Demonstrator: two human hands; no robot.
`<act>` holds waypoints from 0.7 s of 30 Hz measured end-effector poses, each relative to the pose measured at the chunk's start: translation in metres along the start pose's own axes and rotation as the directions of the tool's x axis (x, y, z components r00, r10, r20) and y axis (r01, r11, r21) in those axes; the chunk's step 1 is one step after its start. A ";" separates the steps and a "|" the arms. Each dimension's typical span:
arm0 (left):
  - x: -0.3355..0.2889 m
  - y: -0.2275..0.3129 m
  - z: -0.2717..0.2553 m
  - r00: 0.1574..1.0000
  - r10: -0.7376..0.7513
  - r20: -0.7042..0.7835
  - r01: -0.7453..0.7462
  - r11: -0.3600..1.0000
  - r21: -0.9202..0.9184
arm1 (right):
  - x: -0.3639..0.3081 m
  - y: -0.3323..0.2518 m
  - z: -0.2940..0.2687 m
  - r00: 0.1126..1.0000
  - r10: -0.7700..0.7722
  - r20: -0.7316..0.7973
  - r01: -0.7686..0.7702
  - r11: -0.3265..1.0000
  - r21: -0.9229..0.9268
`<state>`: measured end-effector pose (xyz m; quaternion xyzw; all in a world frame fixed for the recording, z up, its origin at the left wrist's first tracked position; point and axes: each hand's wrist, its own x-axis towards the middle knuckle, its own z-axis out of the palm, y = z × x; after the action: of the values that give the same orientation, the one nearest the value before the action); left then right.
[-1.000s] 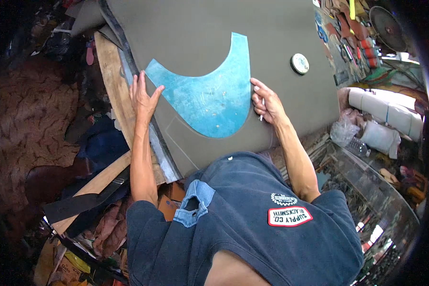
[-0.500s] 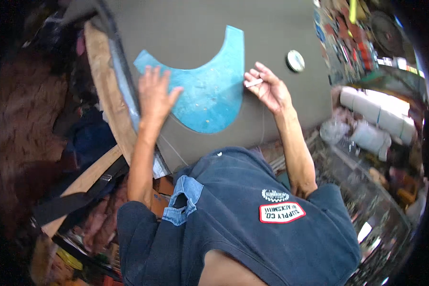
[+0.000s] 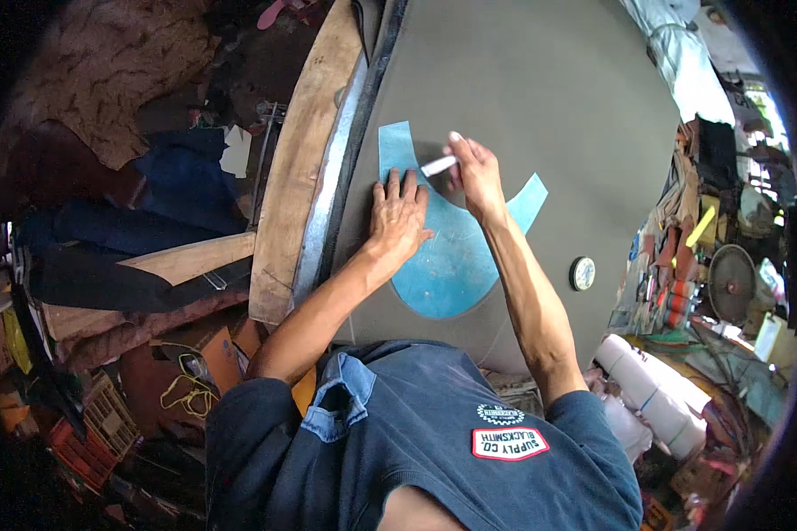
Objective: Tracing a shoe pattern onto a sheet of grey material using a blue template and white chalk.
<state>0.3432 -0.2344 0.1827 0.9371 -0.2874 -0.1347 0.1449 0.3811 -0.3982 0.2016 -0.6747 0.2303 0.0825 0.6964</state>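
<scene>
- Running down the far L: wood plank (image 3: 297, 168), w/ the dark grey sheet (image 3: 540, 88) just to its R.
- Lower L of sheet: faint pale line (image 3: 352, 329), apart from the template, so a bit of marking looks done.
- L hand (image 3: 400, 217): palm down, fingers spread, pressing the template's L side; nothing clasped.
- Blue template (image 3: 452, 265): crescent-shaped, flat on the sheet in front of the person, horns pointing away. No full outline visible round it; how much is drawn, can't tell. Inner curve prob. unfinished, judging by where the stick is.
- White stick (image 3: 438, 165): tip by inner edge, near base of L horn; contact unclear. Chalk or pen, can't tell.
- R hand (image 3: 476, 177): closed on the stick, pinching it btwn thumb & fingers; slight blur. Forearm crosses over the template's R side.
- Round tin (image 3: 582, 273): on sheet, R of template, well apart from both hands.
</scene>
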 end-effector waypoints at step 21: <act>0.002 0.001 0.000 1.000 0.002 0.024 -0.001 0.998 -0.065 | 0.084 0.001 0.043 0.824 -0.443 0.353 0.546 0.456 -0.702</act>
<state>0.3442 -0.2360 0.1831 0.9301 -0.2854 -0.1551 0.1718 0.4639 -0.3724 0.1633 -0.9378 -0.0771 0.0077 0.3384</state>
